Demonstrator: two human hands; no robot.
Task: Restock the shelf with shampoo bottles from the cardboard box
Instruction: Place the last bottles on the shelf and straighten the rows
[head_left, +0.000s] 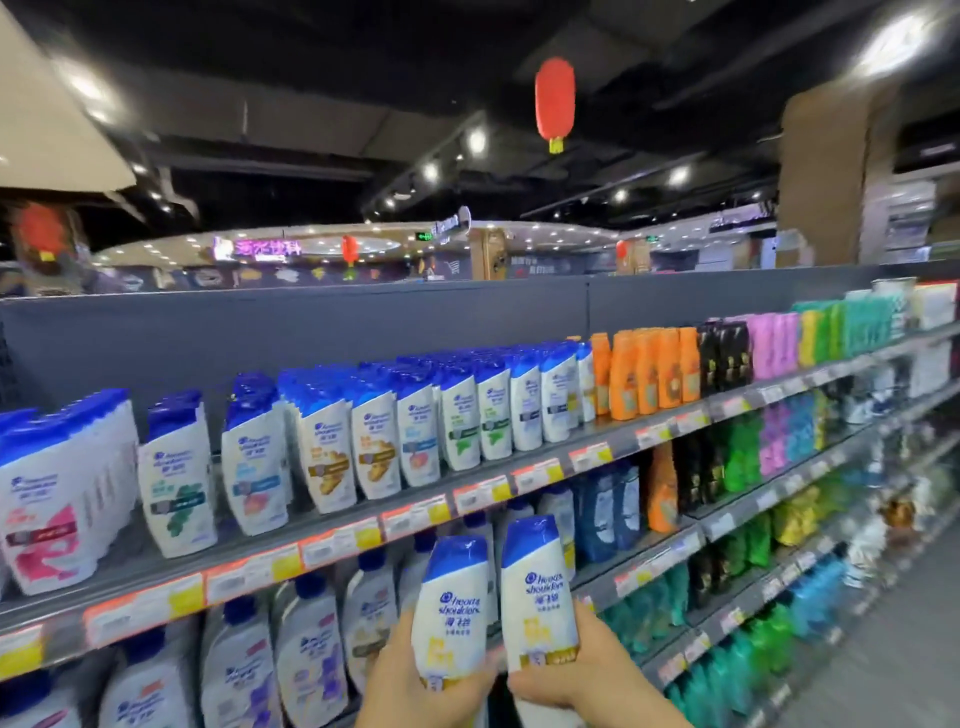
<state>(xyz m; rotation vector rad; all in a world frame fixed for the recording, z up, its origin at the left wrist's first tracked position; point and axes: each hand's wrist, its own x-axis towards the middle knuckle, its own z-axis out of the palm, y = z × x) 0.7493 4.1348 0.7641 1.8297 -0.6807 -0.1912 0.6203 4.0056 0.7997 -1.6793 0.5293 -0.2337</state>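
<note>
I hold two white shampoo bottles with blue caps and yellow labels upright, side by side, in front of the shelving. My left hand (415, 691) grips the left bottle (453, 608) at its base. My right hand (582, 675) grips the right bottle (537, 597) the same way. Both bottles sit just below the top shelf (332, 543), which carries rows of similar white and blue bottles (363, 441). The cardboard box is out of view.
Orange bottles (649, 374), then black, pink and green ones run along the top shelf to the right. Lower shelves (691, 540) hold more bottles and green pouches. The aisle floor (893, 649) lies at the right. A red lantern (555, 98) hangs from the ceiling.
</note>
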